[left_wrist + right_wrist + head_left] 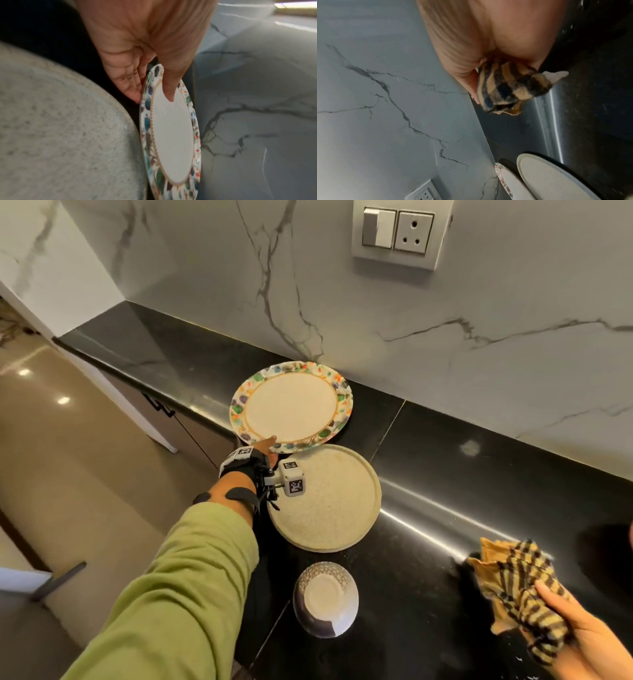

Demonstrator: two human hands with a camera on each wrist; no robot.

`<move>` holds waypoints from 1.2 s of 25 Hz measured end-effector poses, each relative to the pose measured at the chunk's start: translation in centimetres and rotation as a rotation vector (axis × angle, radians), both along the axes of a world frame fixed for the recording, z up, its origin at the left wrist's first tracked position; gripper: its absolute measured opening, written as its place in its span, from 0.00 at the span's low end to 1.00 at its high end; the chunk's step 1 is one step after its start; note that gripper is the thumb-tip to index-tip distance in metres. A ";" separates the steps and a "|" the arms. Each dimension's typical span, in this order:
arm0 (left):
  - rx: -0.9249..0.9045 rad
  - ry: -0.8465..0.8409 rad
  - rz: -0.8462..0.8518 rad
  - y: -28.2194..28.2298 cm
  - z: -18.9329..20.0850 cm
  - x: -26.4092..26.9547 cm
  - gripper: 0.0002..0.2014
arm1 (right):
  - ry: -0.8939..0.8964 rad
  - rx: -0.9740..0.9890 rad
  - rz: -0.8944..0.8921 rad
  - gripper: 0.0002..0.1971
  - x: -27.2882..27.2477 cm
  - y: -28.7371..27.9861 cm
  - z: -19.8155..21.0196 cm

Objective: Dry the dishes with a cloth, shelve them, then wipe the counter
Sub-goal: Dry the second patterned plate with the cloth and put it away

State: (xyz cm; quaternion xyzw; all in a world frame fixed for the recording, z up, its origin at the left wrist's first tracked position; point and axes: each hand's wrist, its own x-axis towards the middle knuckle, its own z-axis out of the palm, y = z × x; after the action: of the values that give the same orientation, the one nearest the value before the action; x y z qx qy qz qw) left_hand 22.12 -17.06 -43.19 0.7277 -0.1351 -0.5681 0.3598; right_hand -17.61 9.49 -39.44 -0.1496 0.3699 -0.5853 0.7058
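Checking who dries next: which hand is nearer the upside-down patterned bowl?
Right, by a little. The right hand grips the checked cloth beside the bowl; the left hand holds the floral-rimmed plate farther back.

My head camera looks down over the counter. Each wrist camera looks close along its hand; both show the speckled plate beyond the fingers.

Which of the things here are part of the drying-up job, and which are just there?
Part of the job:
floral-rimmed plate, pinched by the left hand
speckled plate
upturned bowl
checked cloth, gripped by the right hand
black counter

Just there:
wall switch and socket
marble backsplash
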 end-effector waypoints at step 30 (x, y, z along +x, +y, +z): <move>-0.881 0.194 -0.262 24.1 27.0 -15.2 0.21 | 0.290 -0.003 -0.157 0.18 -2.5 4.7 21.7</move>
State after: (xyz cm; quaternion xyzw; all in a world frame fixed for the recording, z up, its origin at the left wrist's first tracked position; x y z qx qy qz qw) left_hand 6.90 7.07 -16.15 0.4260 -0.4199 -0.5629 0.5704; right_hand -20.15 14.22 -17.75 -0.2041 0.4774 -0.6117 0.5969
